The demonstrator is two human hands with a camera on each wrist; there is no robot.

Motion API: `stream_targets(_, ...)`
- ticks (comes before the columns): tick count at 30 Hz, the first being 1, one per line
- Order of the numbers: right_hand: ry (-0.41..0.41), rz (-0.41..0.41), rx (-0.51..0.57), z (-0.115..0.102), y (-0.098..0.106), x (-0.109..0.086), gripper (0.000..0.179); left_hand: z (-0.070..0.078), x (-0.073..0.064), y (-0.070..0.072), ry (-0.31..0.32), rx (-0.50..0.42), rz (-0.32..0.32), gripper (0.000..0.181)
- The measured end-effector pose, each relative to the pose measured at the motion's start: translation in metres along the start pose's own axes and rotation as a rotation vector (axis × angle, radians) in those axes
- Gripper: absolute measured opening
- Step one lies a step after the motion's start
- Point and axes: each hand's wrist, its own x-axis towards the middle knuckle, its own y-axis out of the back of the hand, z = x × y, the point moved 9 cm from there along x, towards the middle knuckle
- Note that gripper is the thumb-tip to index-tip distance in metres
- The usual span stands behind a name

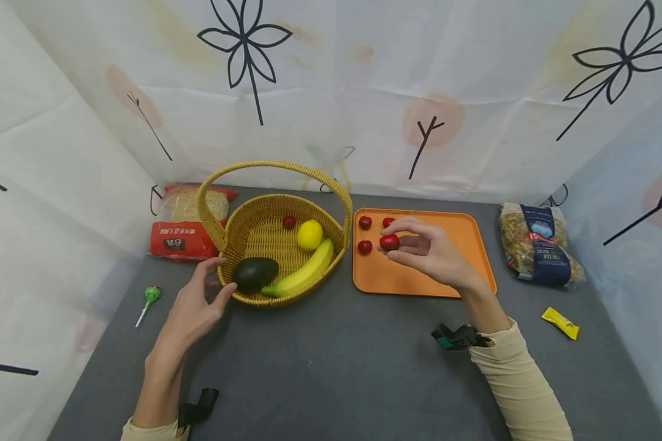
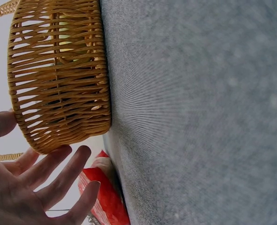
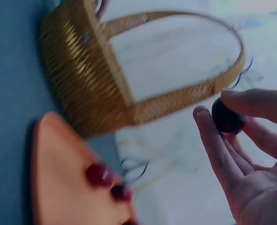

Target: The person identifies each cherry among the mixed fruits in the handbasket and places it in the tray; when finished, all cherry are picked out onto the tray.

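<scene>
In the head view my right hand pinches a red cherry between thumb and fingertips, above the orange tray. Three more cherries lie at that tray's left end, one of them nearest the basket. My left hand touches the left rim of the yellow wicker basket with thumb and fingertips, its fingers spread and fairly straight in the left wrist view. Inside the basket are a dark avocado, a banana, a yellow lemon and one cherry.
Behind the basket's left side lie red-and-clear food packages. A green lollipop is at the left. On the right are a pasta bag and a small yellow packet. The basket's tall handle arches upward.
</scene>
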Motion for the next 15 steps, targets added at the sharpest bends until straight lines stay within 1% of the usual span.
stream_targets(6, -0.225, 0.14, -0.11, 0.064, 0.03, -0.011, 0.042, -0.001, 0.001, 0.0, 0.003, 0.003, -0.002, 0.068)
stream_targets(9, -0.311, 0.178, -0.201, 0.087, 0.037, -0.013, 0.043, -0.001, 0.001, 0.0, 0.007, 0.002, -0.006, 0.068)
stream_targets(12, -0.341, 0.167, -0.287, 0.101, 0.037, -0.009, 0.04, 0.0, 0.001, 0.0, 0.011, 0.001, -0.007, 0.068)
stream_targets(15, -0.333, 0.14, -0.346, 0.108, 0.034, -0.003, 0.038, 0.0, 0.001, 0.0, 0.011, 0.002, -0.007, 0.068)
